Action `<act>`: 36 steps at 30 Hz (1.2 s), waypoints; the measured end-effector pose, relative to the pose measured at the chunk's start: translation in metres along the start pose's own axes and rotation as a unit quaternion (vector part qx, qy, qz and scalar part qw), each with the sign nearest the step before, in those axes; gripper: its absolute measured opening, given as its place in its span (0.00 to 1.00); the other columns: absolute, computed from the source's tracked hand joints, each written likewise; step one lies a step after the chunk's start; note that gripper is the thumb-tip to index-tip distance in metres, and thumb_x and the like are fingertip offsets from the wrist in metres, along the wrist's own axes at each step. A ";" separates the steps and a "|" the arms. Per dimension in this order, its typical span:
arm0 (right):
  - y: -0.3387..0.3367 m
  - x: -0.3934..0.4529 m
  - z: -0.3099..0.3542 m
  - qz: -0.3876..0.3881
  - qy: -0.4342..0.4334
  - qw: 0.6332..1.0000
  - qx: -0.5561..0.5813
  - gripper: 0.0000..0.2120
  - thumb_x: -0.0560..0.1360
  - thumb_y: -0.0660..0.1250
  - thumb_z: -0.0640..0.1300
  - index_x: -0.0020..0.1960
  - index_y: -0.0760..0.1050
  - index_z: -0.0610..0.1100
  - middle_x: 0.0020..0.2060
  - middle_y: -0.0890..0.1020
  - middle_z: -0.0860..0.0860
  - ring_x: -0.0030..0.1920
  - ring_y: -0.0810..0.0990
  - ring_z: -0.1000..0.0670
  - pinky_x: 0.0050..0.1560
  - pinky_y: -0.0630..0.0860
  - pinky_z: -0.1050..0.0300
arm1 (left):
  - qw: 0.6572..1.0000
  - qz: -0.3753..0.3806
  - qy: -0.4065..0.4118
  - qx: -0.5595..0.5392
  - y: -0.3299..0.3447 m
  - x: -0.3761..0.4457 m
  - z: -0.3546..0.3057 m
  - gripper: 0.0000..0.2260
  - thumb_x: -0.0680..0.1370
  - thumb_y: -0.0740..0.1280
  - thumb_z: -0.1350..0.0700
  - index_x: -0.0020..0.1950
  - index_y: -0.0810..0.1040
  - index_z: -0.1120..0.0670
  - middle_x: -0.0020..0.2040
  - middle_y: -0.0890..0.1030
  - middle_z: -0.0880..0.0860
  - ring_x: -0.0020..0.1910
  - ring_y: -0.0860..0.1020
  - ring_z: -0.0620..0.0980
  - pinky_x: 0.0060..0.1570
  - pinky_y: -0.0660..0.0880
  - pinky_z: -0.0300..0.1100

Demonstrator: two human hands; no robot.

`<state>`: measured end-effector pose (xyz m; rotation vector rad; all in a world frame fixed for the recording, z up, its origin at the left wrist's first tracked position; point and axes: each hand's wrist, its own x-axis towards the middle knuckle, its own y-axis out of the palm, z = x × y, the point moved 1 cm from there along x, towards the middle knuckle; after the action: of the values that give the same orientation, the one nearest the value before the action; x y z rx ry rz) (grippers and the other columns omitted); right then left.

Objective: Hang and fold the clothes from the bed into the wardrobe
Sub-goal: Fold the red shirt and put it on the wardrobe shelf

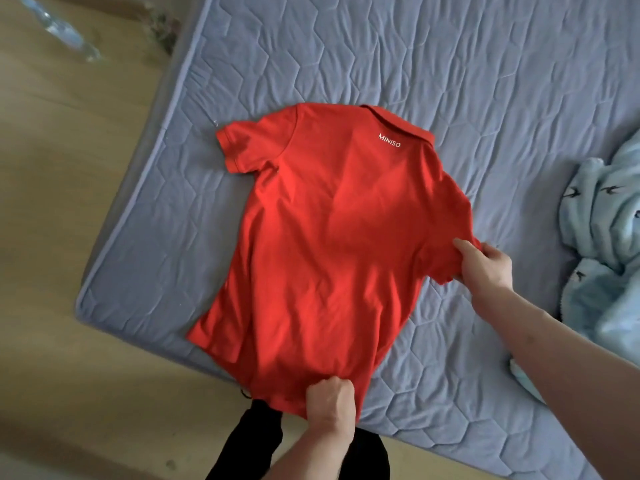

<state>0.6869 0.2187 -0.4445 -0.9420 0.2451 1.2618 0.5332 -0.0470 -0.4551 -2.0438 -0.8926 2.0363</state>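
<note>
A red polo shirt [322, 237] with white lettering below the collar lies back-up on the bed [450, 81], its collar toward the far side. My left hand [330, 403] grips the shirt's hem at the bed's near edge, fingers curled into the fabric. My right hand [485, 265] pinches the shirt's right sleeve, thumb on top. The left sleeve lies flat and spread out. No wardrobe is in view.
The bed has a quilted grey-blue cover and stands on a wooden floor [62, 168]. A fluffy light-blue garment [602, 244] lies crumpled at the right edge. A clear plastic bottle [59, 29] lies on the floor at top left. My dark trouser legs [249, 441] show below.
</note>
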 end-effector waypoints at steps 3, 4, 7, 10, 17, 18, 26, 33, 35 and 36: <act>-0.001 -0.007 0.013 0.010 0.002 1.000 0.026 0.10 0.68 0.73 0.53 0.40 0.81 0.46 0.28 0.83 0.53 0.34 0.84 0.50 0.41 0.83 0.51 | 0.997 -0.040 0.033 -0.064 -0.007 -0.005 0.009 0.10 0.80 0.61 0.58 0.58 0.79 0.53 0.59 0.82 0.52 0.59 0.81 0.56 0.59 0.75 0.50; -0.002 -0.010 0.018 0.013 0.005 0.999 0.034 0.09 0.69 0.73 0.52 0.39 0.82 0.46 0.27 0.83 0.54 0.31 0.83 0.53 0.39 0.82 0.53 | 0.994 -0.052 0.036 -0.090 -0.011 -0.011 0.014 0.09 0.79 0.62 0.55 0.56 0.79 0.52 0.58 0.81 0.51 0.58 0.80 0.55 0.59 0.74 0.49; -0.004 -0.020 0.033 0.011 0.010 0.998 0.056 0.09 0.70 0.73 0.51 0.36 0.81 0.46 0.29 0.82 0.52 0.32 0.83 0.52 0.41 0.83 0.53 | 0.990 -0.027 0.073 -0.121 -0.009 -0.026 0.022 0.11 0.76 0.64 0.50 0.53 0.80 0.53 0.59 0.76 0.49 0.60 0.76 0.53 0.60 0.74 0.47; -0.001 -0.024 0.046 0.017 0.001 0.999 0.034 0.09 0.71 0.73 0.49 0.37 0.80 0.46 0.32 0.82 0.49 0.33 0.83 0.50 0.40 0.84 0.53 | 0.984 0.064 0.081 -0.145 0.004 -0.034 0.013 0.16 0.73 0.68 0.48 0.60 0.82 0.48 0.73 0.63 0.47 0.73 0.65 0.51 0.68 0.68 0.47; -0.003 -0.025 0.032 0.010 -0.010 1.000 -0.021 0.08 0.73 0.73 0.49 0.39 0.79 0.46 0.33 0.83 0.50 0.29 0.83 0.55 0.37 0.81 0.56 | 0.983 0.010 -0.034 -0.178 0.037 -0.029 -0.018 0.35 0.77 0.66 0.48 0.81 0.56 0.55 0.79 0.56 0.52 0.79 0.56 0.53 0.77 0.55 0.51; -0.005 -0.028 0.030 0.004 -0.009 1.000 -0.020 0.08 0.73 0.73 0.48 0.38 0.79 0.46 0.32 0.82 0.51 0.27 0.82 0.56 0.36 0.81 0.57 | 0.980 -0.025 -0.036 -0.196 0.034 -0.032 -0.016 0.32 0.77 0.66 0.47 0.79 0.62 0.53 0.76 0.63 0.50 0.76 0.62 0.52 0.76 0.58 0.48; 0.000 -0.058 0.079 0.013 -0.053 0.998 -0.017 0.10 0.74 0.71 0.49 0.39 0.78 0.44 0.33 0.78 0.47 0.29 0.79 0.51 0.35 0.83 0.55 | 0.847 -0.212 -0.061 -0.483 -0.039 -0.055 0.066 0.15 0.70 0.72 0.59 0.45 0.69 0.43 0.40 0.80 0.44 0.44 0.80 0.48 0.45 0.72 0.42; 0.089 -0.089 0.157 0.083 -0.124 0.989 -0.016 0.12 0.72 0.70 0.53 0.35 0.80 0.46 0.34 0.80 0.47 0.38 0.82 0.45 0.52 0.83 0.38 | 0.814 -0.275 -0.110 -0.499 -0.081 -0.041 0.177 0.08 0.76 0.71 0.61 0.53 0.79 0.52 0.48 0.84 0.49 0.52 0.82 0.53 0.53 0.73 0.45; 0.124 -0.094 0.174 0.094 -0.137 0.986 -0.015 0.15 0.73 0.70 0.52 0.35 0.79 0.42 0.34 0.79 0.46 0.38 0.82 0.44 0.53 0.82 0.35 | 0.825 -0.260 -0.134 -0.484 -0.084 -0.034 0.202 0.07 0.77 0.71 0.58 0.54 0.79 0.53 0.50 0.85 0.52 0.54 0.82 0.56 0.53 0.73 0.45; 0.143 -0.097 0.183 0.098 -0.148 0.984 -0.018 0.15 0.75 0.70 0.51 0.34 0.78 0.42 0.33 0.79 0.46 0.37 0.82 0.45 0.51 0.83 0.36 | 0.833 -0.245 -0.145 -0.474 -0.085 -0.030 0.212 0.06 0.77 0.71 0.56 0.54 0.79 0.53 0.51 0.85 0.53 0.55 0.82 0.56 0.53 0.73 0.46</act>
<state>0.4688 0.2820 -0.3364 -0.7625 0.0818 1.5732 0.3083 -0.0585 -0.4070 -1.4659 -2.5696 1.7521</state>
